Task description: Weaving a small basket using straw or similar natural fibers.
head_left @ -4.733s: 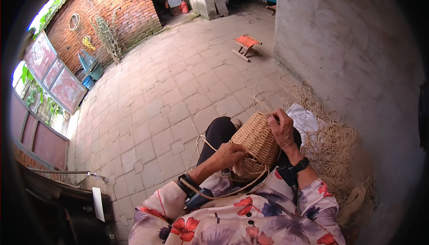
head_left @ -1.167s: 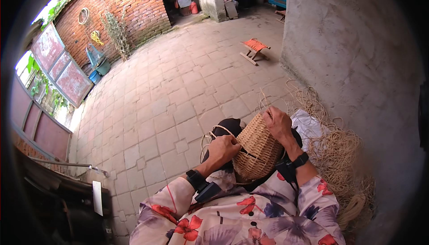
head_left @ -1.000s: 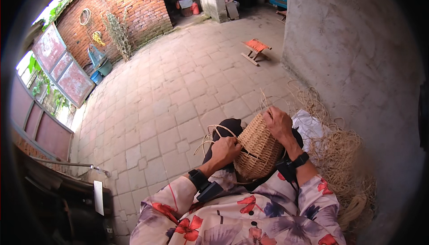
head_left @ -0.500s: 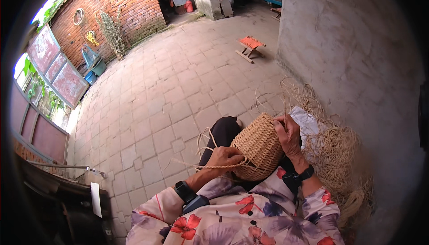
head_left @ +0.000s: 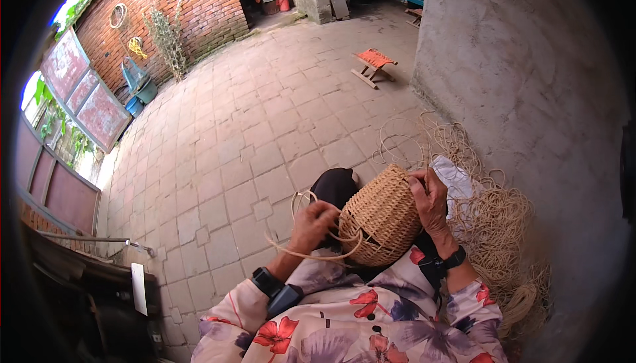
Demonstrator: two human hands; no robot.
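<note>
A woven basket (head_left: 381,214) of tan straw cord rests tilted on my lap, against my dark-trousered knee (head_left: 334,187). My right hand (head_left: 432,201) grips its right end, thumb on the weave and fingers partly hidden behind. Just off the basket's left edge, my left hand (head_left: 314,224) is closed in a pinch on a straw cord (head_left: 311,255). That cord bows in a loop below the hand and runs to the basket's edge. More thin cord curls up past the left fingers, whose tips are partly hidden.
At my right, a large tangled heap of straw cord (head_left: 500,237) lies over a white sack (head_left: 454,177) beside a rough plaster wall (head_left: 517,65). A folding stool (head_left: 375,59) with an orange seat stands ahead on the paving. A metal gate (head_left: 83,91) is far left.
My left hand has shifted left and up, away from the basket's edge, and the cord now bows out in a wider loop. The right hand keeps its hold on the basket.
</note>
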